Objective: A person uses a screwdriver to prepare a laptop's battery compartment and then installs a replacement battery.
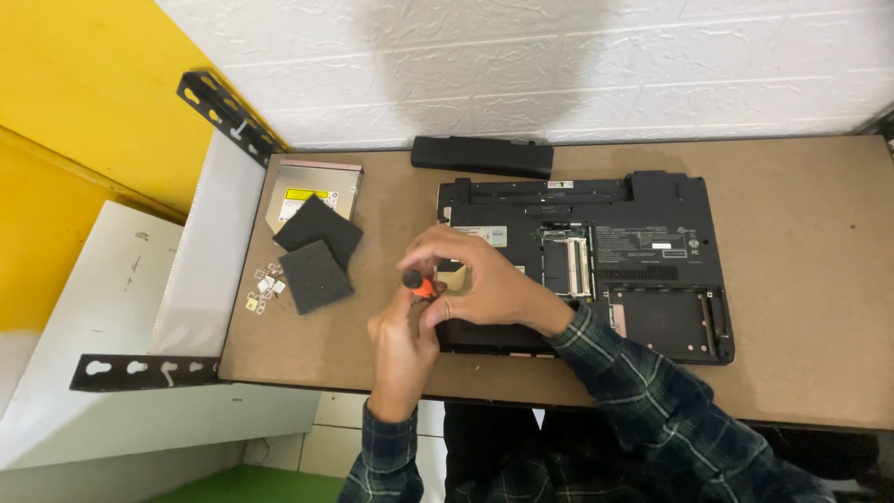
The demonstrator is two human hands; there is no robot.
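A black laptop (652,251) lies upside down on the brown table (801,279), with several of its bottom bays uncovered. Over the laptop's left front corner both my hands meet on a small screwdriver (419,284) with an orange and black handle. My left hand (402,349) grips the handle from below. My right hand (475,279) curls over the top of it, fingers bent. The screwdriver's tip is hidden by my hands.
A long black battery (482,156) lies at the back by the white wall. At the left are a silver optical drive (312,191), two black cover pieces (315,251) and several tiny loose parts (264,284). Black slotted brackets (140,370) frame the table's left edge.
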